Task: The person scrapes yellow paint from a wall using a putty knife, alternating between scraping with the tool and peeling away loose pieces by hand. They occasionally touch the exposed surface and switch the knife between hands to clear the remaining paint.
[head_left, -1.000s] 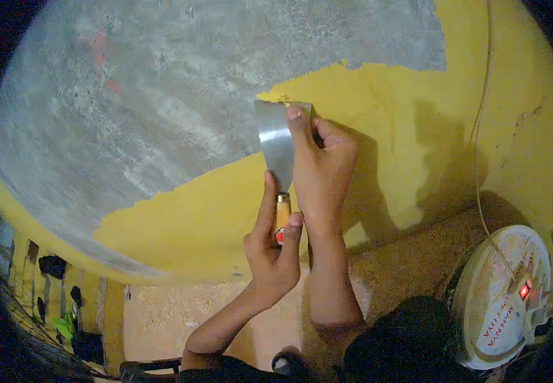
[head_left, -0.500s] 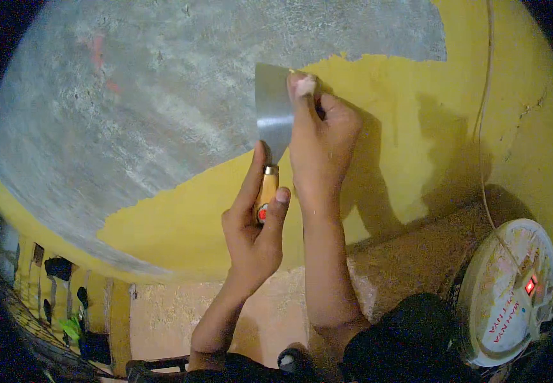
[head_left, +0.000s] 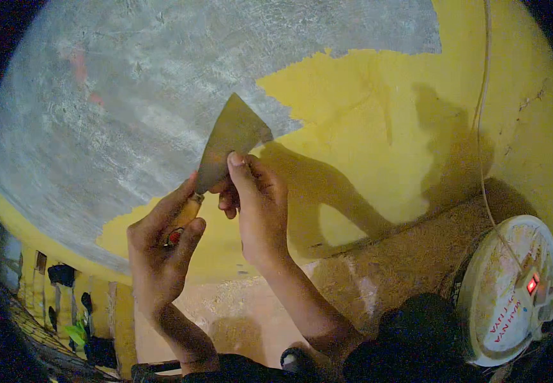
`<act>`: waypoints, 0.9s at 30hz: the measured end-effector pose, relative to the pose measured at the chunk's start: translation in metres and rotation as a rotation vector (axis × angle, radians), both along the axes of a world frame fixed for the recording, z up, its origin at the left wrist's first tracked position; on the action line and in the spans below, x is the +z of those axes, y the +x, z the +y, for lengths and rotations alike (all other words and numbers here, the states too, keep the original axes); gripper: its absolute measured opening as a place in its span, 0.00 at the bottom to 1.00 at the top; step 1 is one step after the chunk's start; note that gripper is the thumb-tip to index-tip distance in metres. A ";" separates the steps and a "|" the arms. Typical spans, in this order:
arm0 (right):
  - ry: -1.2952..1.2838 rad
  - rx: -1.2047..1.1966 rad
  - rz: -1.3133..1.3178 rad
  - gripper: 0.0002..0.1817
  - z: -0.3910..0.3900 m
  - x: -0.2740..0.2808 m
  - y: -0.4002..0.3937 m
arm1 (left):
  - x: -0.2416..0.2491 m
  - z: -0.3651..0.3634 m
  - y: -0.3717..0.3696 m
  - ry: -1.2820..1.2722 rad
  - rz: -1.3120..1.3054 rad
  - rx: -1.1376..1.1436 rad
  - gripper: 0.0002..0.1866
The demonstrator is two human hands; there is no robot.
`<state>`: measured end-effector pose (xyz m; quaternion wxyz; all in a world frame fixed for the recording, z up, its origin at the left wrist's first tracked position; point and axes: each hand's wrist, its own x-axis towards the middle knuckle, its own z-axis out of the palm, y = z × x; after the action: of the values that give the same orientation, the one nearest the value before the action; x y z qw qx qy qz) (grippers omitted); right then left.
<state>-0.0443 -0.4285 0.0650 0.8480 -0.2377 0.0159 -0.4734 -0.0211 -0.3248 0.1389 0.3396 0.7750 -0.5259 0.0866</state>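
Note:
A putty knife (head_left: 229, 131) with a broad metal blade is held up before the wall, its blade tip pointing up and tilted to the right. My left hand (head_left: 165, 246) is closed around its wooden handle (head_left: 184, 216), the index finger stretched along toward the blade's base. My right hand (head_left: 260, 207) pinches the lower right part of the blade, with the thumb on the near face; the fingers behind are partly hidden. Behind the knife is a wall with a grey, scraped or coated area (head_left: 142, 76) bordering yellow paint (head_left: 347, 102) along a ragged edge.
At the right stands a round white lid or device (head_left: 509, 300) with red lettering and a glowing red light; a thin cable (head_left: 481, 108) rises from it along the wall. A brown ledge (head_left: 378, 274) runs below the wall. Dark items and a green leaf (head_left: 76, 333) show lower left.
Both hands and the putty knife have moved left and down. The knife has tilted to the right. My right hand has shifted from the blade's upper corner toward its lower part.

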 end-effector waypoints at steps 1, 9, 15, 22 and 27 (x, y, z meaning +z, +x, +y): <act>0.000 0.058 -0.021 0.17 0.000 0.001 0.000 | 0.000 0.000 -0.003 0.005 0.000 0.002 0.24; 0.141 0.167 -0.238 0.09 -0.018 0.003 0.013 | 0.015 0.001 -0.002 -0.201 0.030 0.096 0.13; 0.182 0.157 -0.306 0.09 -0.024 0.001 0.008 | 0.009 -0.008 0.005 -0.270 0.036 -0.063 0.14; 0.176 0.038 -0.208 0.11 -0.040 -0.004 -0.008 | -0.006 -0.029 0.000 -0.241 0.197 0.013 0.14; 0.156 0.144 -0.158 0.14 -0.026 -0.008 -0.003 | 0.007 -0.008 -0.006 -0.189 0.100 0.006 0.12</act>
<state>-0.0468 -0.4545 0.0566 0.8943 -0.1335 -0.0314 -0.4260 -0.0268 -0.3327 0.1459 0.4367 0.7444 -0.4956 0.0978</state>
